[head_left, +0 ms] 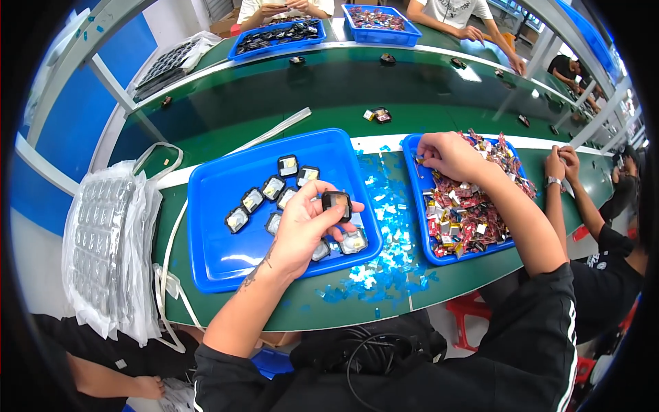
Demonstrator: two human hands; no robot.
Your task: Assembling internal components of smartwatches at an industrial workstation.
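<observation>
My left hand (pixel 299 226) holds a small black plastic casing (pixel 337 204) between thumb and fingers, above the near right part of a blue tray (pixel 226 185). Several similar black casings (pixel 252 200) with pale parts inside lie in that tray, some partly hidden by the hand. My right hand (pixel 449 156) reaches over the far left corner of a second blue tray (pixel 439 259), fingertips pinched together. What they pinch is too small to make out. Heaped in this tray are many small red, yellow and silver electronic parts (pixel 467 213).
Blue film scraps (pixel 384 240) litter the green table between the trays. Stacked clear blister trays (pixel 103 247) stand at left, beside a white strap (pixel 274 129). Loose parts (pixel 379 115) sit on the green conveyor belt (pixel 274 96) beyond. Co-workers' hands (pixel 561 165) are close at right; others work across.
</observation>
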